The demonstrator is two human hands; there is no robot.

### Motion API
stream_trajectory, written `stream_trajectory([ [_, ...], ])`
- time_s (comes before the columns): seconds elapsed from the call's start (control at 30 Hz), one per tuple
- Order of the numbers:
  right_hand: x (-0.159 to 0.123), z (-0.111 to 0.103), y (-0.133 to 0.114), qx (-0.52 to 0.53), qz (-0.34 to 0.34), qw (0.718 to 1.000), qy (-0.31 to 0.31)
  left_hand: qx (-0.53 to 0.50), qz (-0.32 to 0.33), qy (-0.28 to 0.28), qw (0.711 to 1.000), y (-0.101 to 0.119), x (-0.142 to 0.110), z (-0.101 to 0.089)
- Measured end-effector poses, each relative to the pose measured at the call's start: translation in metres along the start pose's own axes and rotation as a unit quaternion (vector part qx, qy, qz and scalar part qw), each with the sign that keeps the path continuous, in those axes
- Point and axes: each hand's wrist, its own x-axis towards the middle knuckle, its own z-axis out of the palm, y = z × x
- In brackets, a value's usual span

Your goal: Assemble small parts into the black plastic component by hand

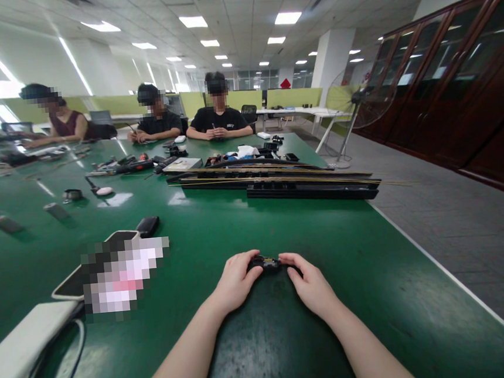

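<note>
Just above the green tabletop [281, 322], a small black device [268, 263] with a yellowish part on its upper face lies between my hands. My left hand [238, 277] grips its left end between thumb and fingers. At its right end is my right hand [309, 278], thumb and fingers curved apart, with the fingertips at or close to the device's edge. Whether those fingertips press on it is too small to tell. The fingers of my left hand partly cover the device's left side.
Long black strips with thin brass-coloured rods [313, 183] lie across the table ahead. To the left are a phone [103, 261], a black wallet-like item [148, 226], a white box [32, 349] and cables. Several people sit at the far side; a standing fan [354, 100] is beyond the right edge.
</note>
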Motion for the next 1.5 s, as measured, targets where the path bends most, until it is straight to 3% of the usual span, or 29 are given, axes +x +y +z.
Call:
stream_trajectory([
  [1.17,-0.005,-0.002,-0.009,-0.117,-0.026,0.993,-0.013,0.034,0.057,0.004,0.998,0.001,-0.002,0.000],
  [1.33,-0.006,-0.001,-0.011,-0.099,-0.074,0.992,-0.002,0.029,0.074,-0.005,0.997,0.002,-0.003,-0.001],
  [1.5,-0.007,0.000,-0.011,-0.151,-0.098,0.983,-0.038,0.024,0.081,-0.022,0.996,0.003,-0.004,0.002],
])
